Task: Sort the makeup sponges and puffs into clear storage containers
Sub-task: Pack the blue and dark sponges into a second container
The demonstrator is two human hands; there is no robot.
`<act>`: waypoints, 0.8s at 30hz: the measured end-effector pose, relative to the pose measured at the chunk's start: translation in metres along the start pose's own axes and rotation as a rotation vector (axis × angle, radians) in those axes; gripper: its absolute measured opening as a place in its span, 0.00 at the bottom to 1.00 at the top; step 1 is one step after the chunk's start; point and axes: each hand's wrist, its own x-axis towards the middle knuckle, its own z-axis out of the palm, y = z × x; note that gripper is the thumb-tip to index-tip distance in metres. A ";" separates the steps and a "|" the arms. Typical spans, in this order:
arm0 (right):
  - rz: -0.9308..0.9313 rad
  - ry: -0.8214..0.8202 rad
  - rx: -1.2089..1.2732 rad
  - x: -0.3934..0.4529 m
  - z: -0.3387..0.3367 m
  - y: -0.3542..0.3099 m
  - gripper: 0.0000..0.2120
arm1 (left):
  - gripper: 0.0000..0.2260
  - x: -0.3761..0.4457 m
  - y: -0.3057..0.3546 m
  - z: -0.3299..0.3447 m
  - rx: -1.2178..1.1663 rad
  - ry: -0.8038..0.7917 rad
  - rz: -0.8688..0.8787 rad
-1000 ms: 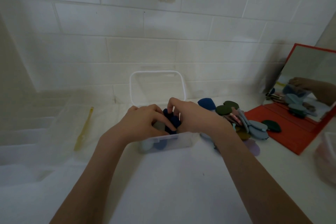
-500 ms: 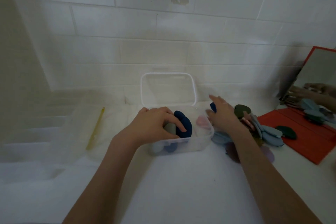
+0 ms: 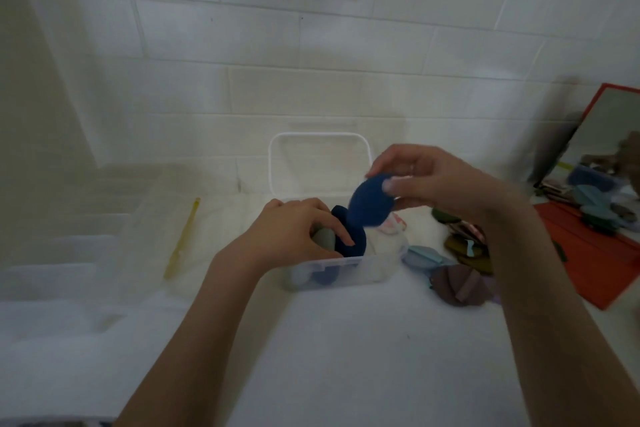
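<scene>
Standing close, I see a white surface (image 3: 346, 357) running back to a wall of pale painted brick (image 3: 277, 45), the light dim and grey. A clear container (image 3: 346, 270) sits near the middle of the surface, its lid (image 3: 318, 163) propped upright behind it against the wall. The left hand (image 3: 294, 236) reaches into the container, its grip curled around a grey-green sponge (image 3: 323, 239) and pressing against a dark blue puff (image 3: 351, 243) standing on edge beside it. More pale and blue pieces show through the container's near wall, too blurred to tell apart. The right hand (image 3: 433, 184) hangs above the container's right half, its grip pinching a blue puff (image 3: 370, 201) between thumb and fingers, clear of the rim.

Just right of the container lies a heap of loose puffs (image 3: 457, 267) in olive, light blue and mauve, touching one another. Further right, a red-framed mirror (image 3: 606, 156) leans at the wall, its red base (image 3: 595, 260) spreading toward the heap. To the left a yellow stick (image 3: 181, 239) lies on another clear box (image 3: 145, 236), well apart from the hands. Open white surface stretches from the container's front wall toward the onlooker, between the two forearms.
</scene>
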 end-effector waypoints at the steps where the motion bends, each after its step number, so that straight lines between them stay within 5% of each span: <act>1: 0.004 -0.073 -0.136 0.000 0.006 -0.001 0.06 | 0.11 0.000 0.000 0.000 0.009 -0.002 -0.003; 10: 0.133 -0.204 -0.550 0.012 0.021 0.004 0.08 | 0.11 -0.001 0.002 -0.002 0.009 -0.022 -0.020; 24: 0.165 -0.216 -0.667 0.017 0.044 0.009 0.09 | 0.09 0.000 0.001 -0.001 0.015 -0.008 -0.017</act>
